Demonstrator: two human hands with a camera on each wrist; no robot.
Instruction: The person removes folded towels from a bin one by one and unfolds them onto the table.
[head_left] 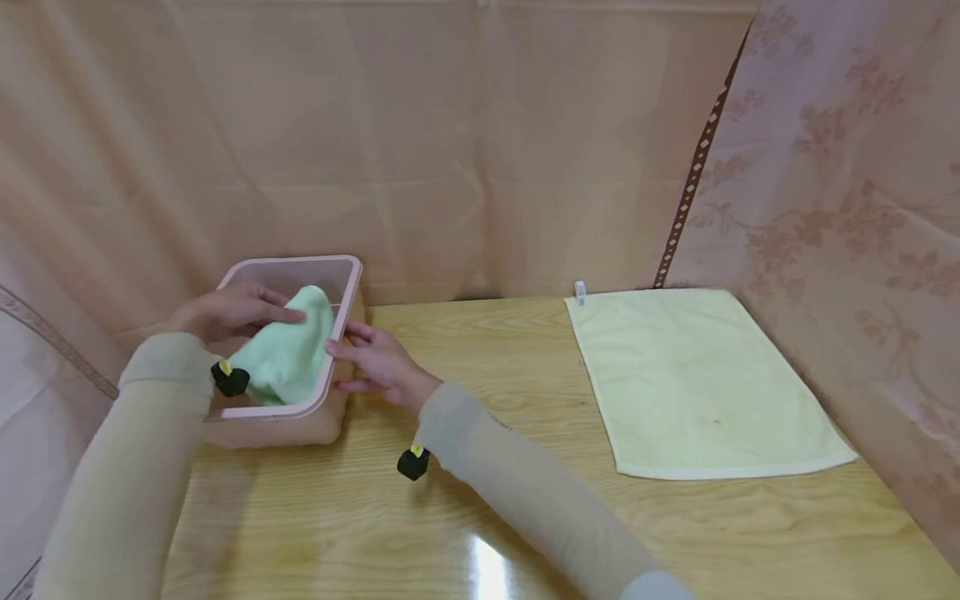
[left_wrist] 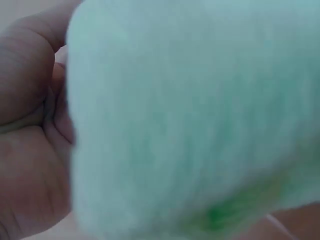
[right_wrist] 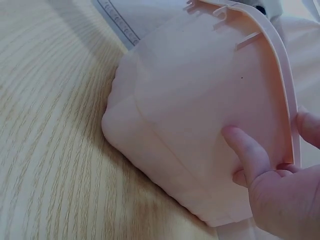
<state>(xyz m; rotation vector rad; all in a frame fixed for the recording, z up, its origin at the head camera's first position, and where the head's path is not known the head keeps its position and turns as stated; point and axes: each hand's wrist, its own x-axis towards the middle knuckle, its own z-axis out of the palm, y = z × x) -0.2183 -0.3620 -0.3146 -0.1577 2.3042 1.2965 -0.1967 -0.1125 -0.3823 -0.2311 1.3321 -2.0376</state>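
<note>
A pink plastic bin (head_left: 277, 430) stands at the left of the table. My left hand (head_left: 225, 311) reaches over it and pinches a pale green cloth (head_left: 296, 354), which bunches up inside the bin. Seen from the left wrist, the cloth (left_wrist: 190, 120) fills most of the view and hides the fingertips. My right hand (head_left: 384, 364) grips the bin's right rim, thumb at the rim and fingers against the outer wall. The right wrist view shows that hand (right_wrist: 287, 195) on the bin's outer side (right_wrist: 195, 115).
A pale yellow towel (head_left: 705, 383) with a white tag (head_left: 580, 292) lies spread flat on the right of the wooden table (head_left: 480, 467). Beige curtains (head_left: 420, 150) hang behind, and a flowered curtain (head_left: 847, 208) borders the right side.
</note>
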